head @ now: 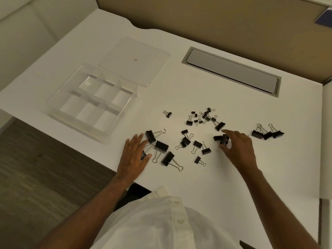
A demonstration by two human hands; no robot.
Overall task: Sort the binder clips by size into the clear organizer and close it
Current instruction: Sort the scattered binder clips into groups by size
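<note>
Black binder clips of several sizes lie scattered on the white desk. Large clips [161, 145] sit at the lower left, medium clips [197, 144] in the middle, small ones [204, 117] further back, and three more [267, 134] at the right. My left hand [133, 157] lies flat with straight fingers touching the large clips; one clip is partly hidden under it. My right hand [237, 149] curls its fingers round a few black clips [223, 139]. The clear organizer [53, 97] stands open at the left, its compartments holding nothing. Its clear lid [152, 69] lies behind it.
A grey cable hatch [231, 71] is set into the desk at the back right. A tan partition [215, 18] walls the far edge. The desk's front edge runs just below my left wrist, with grey carpet [36, 168] beyond.
</note>
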